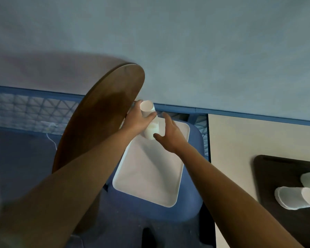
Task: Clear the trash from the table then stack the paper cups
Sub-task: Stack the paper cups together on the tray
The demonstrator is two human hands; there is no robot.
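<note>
Shows left hand (138, 120) gripping upper paper cup (147, 107), long axis slanting near-right toward lower cup (151, 131); right hand (170, 135) spread, empty, just right.

Nothing here carries readable text, labels, brands, numbers or signs: the white paper cups (150, 122), white rectangular plastic tray (150, 178) and dark tray (268, 169) at four o'clock are plain.

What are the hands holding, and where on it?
The left hand grips the stacked white paper cups round their side wall, about midway along. The right hand is open beside the lower end, gripping nothing.
</note>
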